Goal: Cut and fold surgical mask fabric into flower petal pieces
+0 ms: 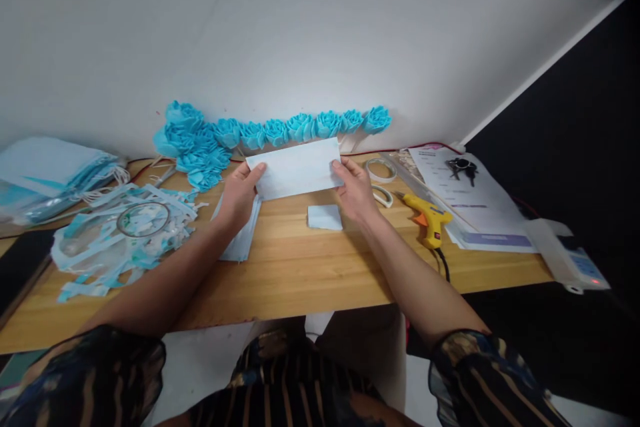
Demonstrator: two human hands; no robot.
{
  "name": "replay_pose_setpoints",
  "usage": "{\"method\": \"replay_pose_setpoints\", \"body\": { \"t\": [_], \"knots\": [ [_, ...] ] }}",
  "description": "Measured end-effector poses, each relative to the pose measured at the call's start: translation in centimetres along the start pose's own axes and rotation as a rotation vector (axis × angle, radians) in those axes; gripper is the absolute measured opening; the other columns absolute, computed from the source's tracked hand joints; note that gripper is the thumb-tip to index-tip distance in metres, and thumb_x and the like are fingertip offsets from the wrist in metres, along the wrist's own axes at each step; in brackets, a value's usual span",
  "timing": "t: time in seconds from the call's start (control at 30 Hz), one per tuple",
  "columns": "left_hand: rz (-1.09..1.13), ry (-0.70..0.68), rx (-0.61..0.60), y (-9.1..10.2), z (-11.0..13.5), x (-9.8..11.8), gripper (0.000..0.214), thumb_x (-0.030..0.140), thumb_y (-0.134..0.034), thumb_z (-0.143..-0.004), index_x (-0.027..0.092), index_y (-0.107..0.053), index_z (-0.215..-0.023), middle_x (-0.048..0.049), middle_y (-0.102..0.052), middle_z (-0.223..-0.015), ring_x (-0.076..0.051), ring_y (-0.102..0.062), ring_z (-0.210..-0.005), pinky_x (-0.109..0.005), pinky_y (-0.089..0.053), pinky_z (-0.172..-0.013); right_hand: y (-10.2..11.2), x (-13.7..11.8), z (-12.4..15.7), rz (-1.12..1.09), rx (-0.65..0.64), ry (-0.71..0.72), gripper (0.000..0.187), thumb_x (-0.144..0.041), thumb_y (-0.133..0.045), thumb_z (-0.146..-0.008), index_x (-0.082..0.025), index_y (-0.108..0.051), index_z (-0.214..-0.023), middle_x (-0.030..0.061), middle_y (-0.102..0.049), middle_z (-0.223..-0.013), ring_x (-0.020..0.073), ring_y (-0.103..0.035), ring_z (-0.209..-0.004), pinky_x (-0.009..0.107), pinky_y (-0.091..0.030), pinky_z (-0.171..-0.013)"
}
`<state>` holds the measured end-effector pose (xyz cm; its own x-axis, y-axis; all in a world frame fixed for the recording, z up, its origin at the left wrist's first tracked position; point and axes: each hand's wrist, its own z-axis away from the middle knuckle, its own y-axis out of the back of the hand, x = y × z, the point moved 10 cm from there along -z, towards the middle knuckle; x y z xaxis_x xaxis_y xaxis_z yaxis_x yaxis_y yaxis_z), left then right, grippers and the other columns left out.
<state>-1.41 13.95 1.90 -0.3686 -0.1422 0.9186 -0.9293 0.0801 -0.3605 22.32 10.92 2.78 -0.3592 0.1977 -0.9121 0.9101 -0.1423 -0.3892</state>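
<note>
A pale blue face mask sheet [297,170] is stretched flat between my two hands, raised above the table. Its left edge is pinched by my left hand [241,190], thumb on the near face. My right hand [356,187] grips the right edge the same way. Below my left wrist lies a stack of similar mask sheets [240,237], partly covered by the hand. A small light blue folded piece [325,217] rests on the wood just under the held sheet. No ear loops show on the held sheet.
Blue handmade flowers [300,127] line the wall, with more heaped at left. Cut strips and scraps [95,247] lie left, near bagged masks [50,170]. At right are tape rolls [381,170], a yellow glue gun [427,217], papers [465,197], scissors [463,168] and a power strip [570,257].
</note>
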Motion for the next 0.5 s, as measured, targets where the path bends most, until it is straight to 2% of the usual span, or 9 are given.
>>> {"method": "replay_pose_setpoints", "body": {
  "t": [0.1, 0.23, 0.3, 0.4, 0.5],
  "knots": [
    [-0.087, -0.057, 0.029, 0.2, 0.1, 0.9, 0.049, 0.049, -0.086, -0.068, 0.015, -0.073, -0.101, -0.0071, -0.079, -0.093, -0.024, -0.072, -0.088, -0.035, -0.057, -0.080, 0.3, 0.2, 0.0, 0.112, 0.003, 0.023, 0.041, -0.058, -0.081, -0.068, -0.020, -0.071, -0.081, -0.0022, -0.068, -0.073, 0.0136, -0.058, -0.068, 0.026, -0.047, -0.065],
    [-0.174, -0.109, 0.052, 0.4, 0.3, 1.5, 0.045, 0.051, -0.083, -0.069, 0.014, -0.072, -0.093, -0.0044, -0.076, -0.083, -0.021, -0.069, -0.081, -0.029, -0.054, -0.072, 1.1, -0.6, 0.1, 0.358, 0.035, 0.174, 0.038, -0.057, -0.074, -0.078, -0.019, -0.069, -0.077, -0.0043, -0.058, -0.067, 0.0118, -0.048, -0.064, 0.025, -0.039, -0.061],
    [-0.195, -0.114, 0.069, 0.7, 0.4, 1.6, 0.041, 0.051, -0.081, -0.072, 0.014, -0.071, -0.087, -0.0028, -0.074, -0.079, -0.018, -0.067, -0.077, -0.026, -0.051, -0.067, 1.3, -0.7, 0.1, 0.411, 0.035, 0.219, 0.040, -0.057, -0.070, -0.082, -0.019, -0.065, -0.072, -0.0045, -0.053, -0.065, 0.0112, -0.044, -0.063, 0.025, -0.036, -0.060],
    [-0.162, -0.080, 0.048, 0.7, 0.3, 1.2, 0.040, 0.054, -0.078, -0.078, 0.015, -0.069, -0.085, -0.0024, -0.073, -0.079, -0.019, -0.068, -0.079, -0.026, -0.051, -0.067, 1.4, -0.5, -0.1, 0.400, 0.021, 0.215, 0.044, -0.059, -0.067, -0.083, -0.019, -0.059, -0.067, -0.0041, -0.048, -0.065, 0.0110, -0.040, -0.063, 0.025, -0.035, -0.059],
    [-0.012, 0.021, -0.049, -0.2, 0.1, 0.3, 0.046, 0.061, -0.069, -0.084, 0.016, -0.070, -0.096, -0.0051, -0.076, -0.087, -0.024, -0.072, -0.089, -0.032, -0.056, -0.075, 1.6, -0.4, -0.2, 0.389, 0.037, 0.207, 0.046, -0.061, -0.068, -0.082, -0.020, -0.056, -0.066, -0.0041, -0.045, -0.064, 0.0113, -0.038, -0.063, 0.025, -0.033, -0.058]
  ]
}}
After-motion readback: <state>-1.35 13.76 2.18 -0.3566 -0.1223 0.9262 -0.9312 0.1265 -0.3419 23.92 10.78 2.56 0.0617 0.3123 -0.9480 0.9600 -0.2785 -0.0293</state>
